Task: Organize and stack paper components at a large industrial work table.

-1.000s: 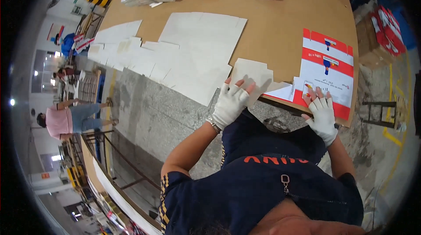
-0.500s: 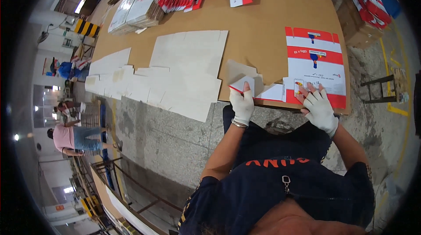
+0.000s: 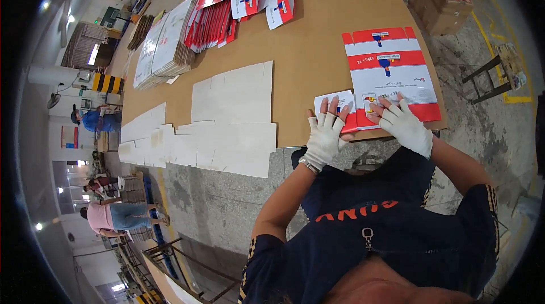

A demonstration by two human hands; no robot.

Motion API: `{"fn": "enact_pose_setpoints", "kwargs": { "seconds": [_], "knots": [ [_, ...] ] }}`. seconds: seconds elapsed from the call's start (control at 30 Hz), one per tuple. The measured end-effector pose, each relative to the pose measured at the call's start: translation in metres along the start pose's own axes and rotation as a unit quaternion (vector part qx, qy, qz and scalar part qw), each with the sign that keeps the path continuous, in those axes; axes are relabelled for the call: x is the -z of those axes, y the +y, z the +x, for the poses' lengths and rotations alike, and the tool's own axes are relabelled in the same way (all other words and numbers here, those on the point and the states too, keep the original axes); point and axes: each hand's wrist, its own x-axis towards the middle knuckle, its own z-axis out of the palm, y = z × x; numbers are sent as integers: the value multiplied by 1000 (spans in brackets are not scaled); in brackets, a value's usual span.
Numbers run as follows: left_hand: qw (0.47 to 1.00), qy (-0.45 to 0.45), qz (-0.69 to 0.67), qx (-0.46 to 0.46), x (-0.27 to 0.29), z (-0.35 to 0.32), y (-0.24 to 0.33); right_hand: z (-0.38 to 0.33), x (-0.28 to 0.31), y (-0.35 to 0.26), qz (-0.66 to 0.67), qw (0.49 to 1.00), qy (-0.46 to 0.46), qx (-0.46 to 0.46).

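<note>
A flat red and white printed carton lies at the near right edge of the table, under both my hands. My left hand, in a white glove with bare fingertips, rests with fingers stretched on a small printed panel at the carton's left end. That panel lies folded flat. On the carton's near part sits my right hand, gloved the same way, fingers spread and palm down. Neither hand grips anything. Left of them lie several plain white carton blanks, overlapping one another.
Bundled flat cartons stand at the far left of the brown table. Beside them are red and white folded cartons. A brown box and a metal stool stand right of the table. Other people are at the left.
My left hand has let go of the raised end flap, which is now folded down flat, and its fingers are spread on it. My right hand stays on the carton. The view has shifted.
</note>
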Motion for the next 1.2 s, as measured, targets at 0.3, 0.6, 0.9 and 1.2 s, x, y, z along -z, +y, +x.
{"fn": "enact_pose_setpoints", "kwargs": {
  "seconds": [0.3, 0.6, 0.9, 1.2],
  "knots": [
    [995, -42, 73, 57, -9, 3, 6, -3, -12, -4, -40, 999, 5, 9],
    [995, -61, 38, 62, 2, 7, 13, -5, -17, 4, -23, 999, 2, 49],
    [987, -50, -82, 130, -3, 43, 12, -6, -21, 14, 36, 998, -1, 43],
    [934, 186, -207, 225, -9, 77, 1, -51, 0, -50, 407, 891, 85, -183]
  ]
}}
